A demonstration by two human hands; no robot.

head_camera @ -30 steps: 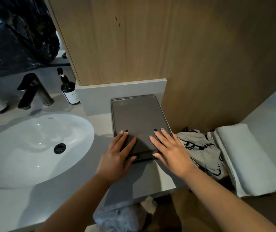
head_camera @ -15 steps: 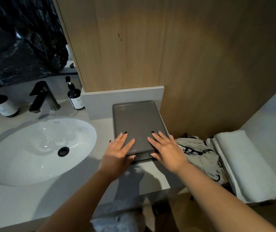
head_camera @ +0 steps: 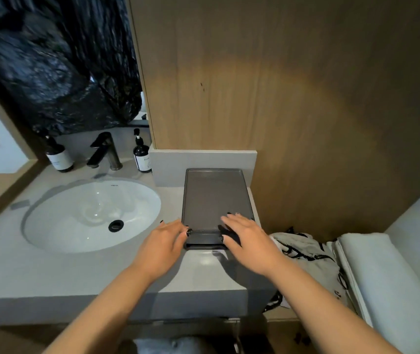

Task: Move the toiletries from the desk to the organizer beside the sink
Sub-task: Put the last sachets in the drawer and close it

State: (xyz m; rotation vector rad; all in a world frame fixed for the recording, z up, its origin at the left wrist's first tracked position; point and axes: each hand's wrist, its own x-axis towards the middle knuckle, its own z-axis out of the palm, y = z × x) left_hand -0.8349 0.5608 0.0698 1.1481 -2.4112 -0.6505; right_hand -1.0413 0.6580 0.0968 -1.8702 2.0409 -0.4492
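A dark grey rectangular organizer tray point(head_camera: 214, 195) lies on the counter to the right of the sink point(head_camera: 58, 241), pushed back against the low backsplash. Its surface is bare. My left hand point(head_camera: 163, 241) sits at the tray's near left corner, fingers straight, thumb touching the front rim. At the near right corner, my right hand point(head_camera: 249, 238) lies flat with straight fingers resting on the tray. Neither hand holds anything.
A black faucet point(head_camera: 104, 152) stands behind the sink between two dark pump bottles point(head_camera: 141, 154) point(head_camera: 58, 155). A wooden wall panel point(head_camera: 280, 85) rises behind the tray. Right of the counter lie a patterned cloth point(head_camera: 306, 254) and a folded white towel point(head_camera: 382, 277).
Both hands have slid back from the middle of the tray to its near corners. The view has pulled back and tilted, showing more of the counter's front edge.
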